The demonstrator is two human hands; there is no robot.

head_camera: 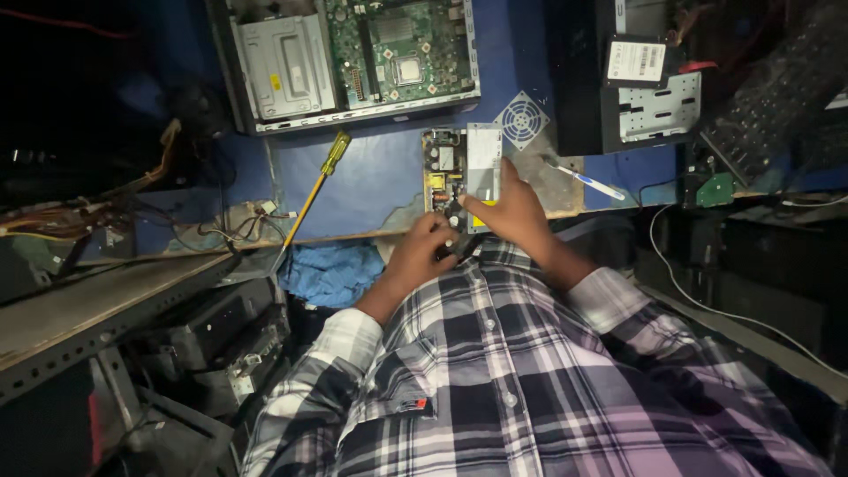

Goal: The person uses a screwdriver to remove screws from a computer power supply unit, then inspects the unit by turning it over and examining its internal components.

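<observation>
A power-supply circuit board point(446, 168) with a grey metal heat sink lies at the near edge of the blue workbench point(380, 177). My right hand point(511, 212) rests on the board's right side, thumb pressed on its near end. My left hand point(422, 247) is curled at the board's near left corner, fingers closed around a small dark part or tool that I cannot make out. My checked shirt fills the lower part of the view.
An open computer case with a motherboard point(353, 57) sits at the back. A yellow-handled screwdriver point(318, 181) lies left of the board, a white pen-like tool point(587, 181) and a fan grille point(521, 119) to the right. Blue cloth point(331, 274), loose cables point(79, 216) and a metal shelf point(88, 309) sit at left.
</observation>
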